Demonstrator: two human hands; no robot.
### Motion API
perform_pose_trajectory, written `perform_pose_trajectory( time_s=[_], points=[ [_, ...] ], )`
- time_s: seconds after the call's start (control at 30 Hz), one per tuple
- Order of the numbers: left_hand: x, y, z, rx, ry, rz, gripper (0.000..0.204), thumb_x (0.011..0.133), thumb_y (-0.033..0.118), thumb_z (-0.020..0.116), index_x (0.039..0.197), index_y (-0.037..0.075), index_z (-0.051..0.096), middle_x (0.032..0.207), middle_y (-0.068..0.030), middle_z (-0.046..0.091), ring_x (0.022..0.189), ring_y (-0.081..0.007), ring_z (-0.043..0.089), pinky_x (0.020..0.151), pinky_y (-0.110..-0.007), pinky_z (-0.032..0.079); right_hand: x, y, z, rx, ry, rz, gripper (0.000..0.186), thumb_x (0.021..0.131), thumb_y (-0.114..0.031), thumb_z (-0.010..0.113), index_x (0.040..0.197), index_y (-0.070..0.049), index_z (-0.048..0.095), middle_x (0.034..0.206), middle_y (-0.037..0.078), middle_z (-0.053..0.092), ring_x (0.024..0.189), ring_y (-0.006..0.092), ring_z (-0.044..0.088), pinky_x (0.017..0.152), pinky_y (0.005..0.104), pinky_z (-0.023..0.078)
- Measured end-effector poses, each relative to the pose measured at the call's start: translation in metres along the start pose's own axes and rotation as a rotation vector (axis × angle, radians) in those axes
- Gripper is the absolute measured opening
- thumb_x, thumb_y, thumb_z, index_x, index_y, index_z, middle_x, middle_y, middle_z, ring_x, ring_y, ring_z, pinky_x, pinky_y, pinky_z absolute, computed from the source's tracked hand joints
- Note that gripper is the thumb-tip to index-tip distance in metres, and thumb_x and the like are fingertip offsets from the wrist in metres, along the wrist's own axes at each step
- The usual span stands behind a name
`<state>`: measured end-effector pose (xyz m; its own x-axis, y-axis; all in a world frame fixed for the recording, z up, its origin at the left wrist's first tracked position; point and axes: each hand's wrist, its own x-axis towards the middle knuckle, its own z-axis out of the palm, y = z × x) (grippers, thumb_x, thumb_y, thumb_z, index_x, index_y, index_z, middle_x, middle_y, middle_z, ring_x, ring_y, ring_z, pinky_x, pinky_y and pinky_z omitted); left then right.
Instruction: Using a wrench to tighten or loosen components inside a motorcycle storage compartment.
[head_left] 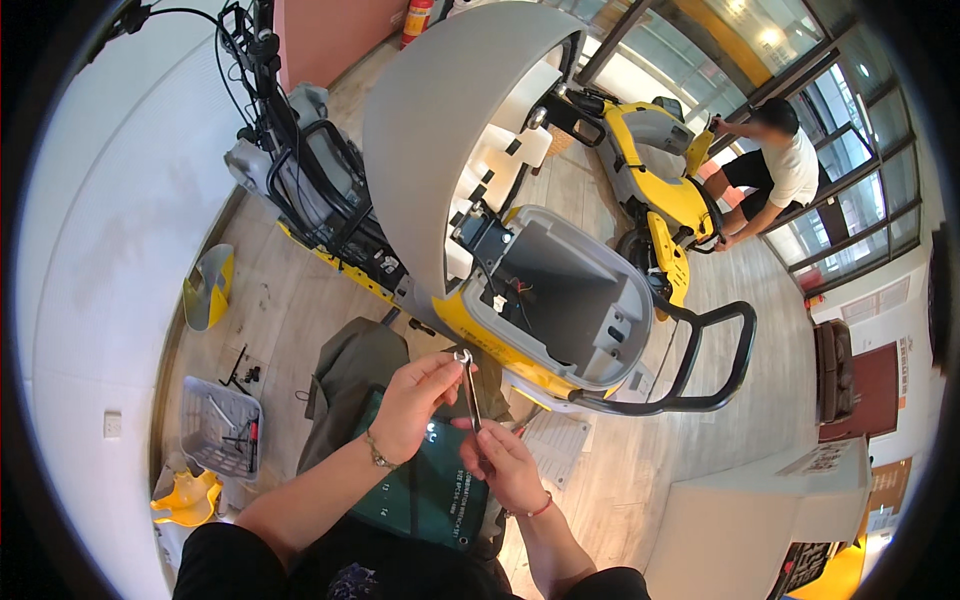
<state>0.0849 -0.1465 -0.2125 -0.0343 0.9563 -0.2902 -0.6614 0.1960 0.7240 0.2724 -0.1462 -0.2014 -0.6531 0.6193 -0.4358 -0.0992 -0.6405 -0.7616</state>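
My left hand pinches the upper end of a silver combination wrench, and my right hand grips its lower part. Beneath both hands lies a dark green tool case, partly hidden by my arms, with grey-olive cloth around it. Just beyond the wrench stands a yellow and grey scooter body with an open storage compartment, its grey seat raised and some wires showing inside.
A tool basket and loose yellow parts lie at left beside the wall. A black rail juts rightward from the scooter. Another person bends at a second yellow scooter behind. A white counter stands at lower right.
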Motion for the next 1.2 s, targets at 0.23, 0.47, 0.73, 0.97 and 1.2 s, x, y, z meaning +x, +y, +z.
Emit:
perform_pose_trajectory(
  time_s=[0.23, 0.47, 0.73, 0.97, 1.2],
  points=[
    [-0.003, -0.006, -0.024, 0.378, 0.066, 0.116, 0.026, 0.1, 0.021, 0.059, 0.119, 0.003, 0.064, 0.099, -0.0039, 0.064, 0.09, -0.0116, 0.06, 0.084, -0.026, 0.046, 0.037, -0.036, -0.035, -0.94, 0.662, -0.625, 0.024, 0.102, -0.015, 0.056, 0.115, 0.001, 0.068, 0.093, 0.015, 0.07, 0.082, 0.0202, 0.065, 0.074, 0.0328, 0.05],
    [-0.021, -0.009, -0.08, 1.621, 0.058, 0.514, 0.042, 0.086, 0.02, 0.07, 0.125, 0.009, 0.061, 0.14, -0.0105, 0.051, 0.13, -0.0316, 0.046, 0.109, -0.048, 0.036, 0.109, -0.073, -0.08, -1.27, 0.731, -0.61, 0.027, 0.097, -0.018, 0.061, 0.115, 0.002, 0.067, 0.094, 0.02, 0.07, 0.082, 0.0347, 0.067, 0.075, 0.0389, 0.052],
    [-0.053, -0.064, -0.13, 1.88, 0.02, 0.431, 0.051, 0.088, 0.033, 0.065, 0.135, 0.012, 0.058, 0.153, -0.0128, 0.042, 0.144, -0.0318, 0.033, 0.119, -0.05, 0.024, 0.131, -0.082, -0.07, -1.141, 0.741, -0.58, 0.027, 0.099, -0.02, 0.06, 0.115, 0.0, 0.067, 0.084, 0.017, 0.069, 0.072, 0.0249, 0.065, 0.069, 0.0346, 0.05],
    [-0.048, -0.066, -0.138, 1.82, 0.024, 0.481, 0.053, 0.086, 0.032, 0.066, 0.135, 0.012, 0.059, 0.153, -0.0114, 0.043, 0.143, -0.031, 0.035, 0.118, -0.05, 0.025, 0.147, -0.081, -0.072, -1.099, 0.735, -0.581, 0.027, 0.099, -0.021, 0.061, 0.115, -0.001, 0.068, 0.082, 0.015, 0.069, 0.069, 0.0221, 0.064, 0.068, 0.033, 0.05],
    [-0.047, -0.067, -0.14, 1.761, 0.019, 0.487, 0.051, 0.085, 0.031, 0.066, 0.133, 0.012, 0.06, 0.152, -0.0122, 0.044, 0.143, -0.0315, 0.036, 0.118, -0.05, 0.025, 0.154, -0.071, -0.078, -1.127, 0.751, -0.439, 0.029, 0.097, -0.024, 0.062, 0.115, -0.001, 0.067, 0.085, 0.019, 0.071, 0.075, 0.0334, 0.069, 0.071, 0.04, 0.053]
  ],
)
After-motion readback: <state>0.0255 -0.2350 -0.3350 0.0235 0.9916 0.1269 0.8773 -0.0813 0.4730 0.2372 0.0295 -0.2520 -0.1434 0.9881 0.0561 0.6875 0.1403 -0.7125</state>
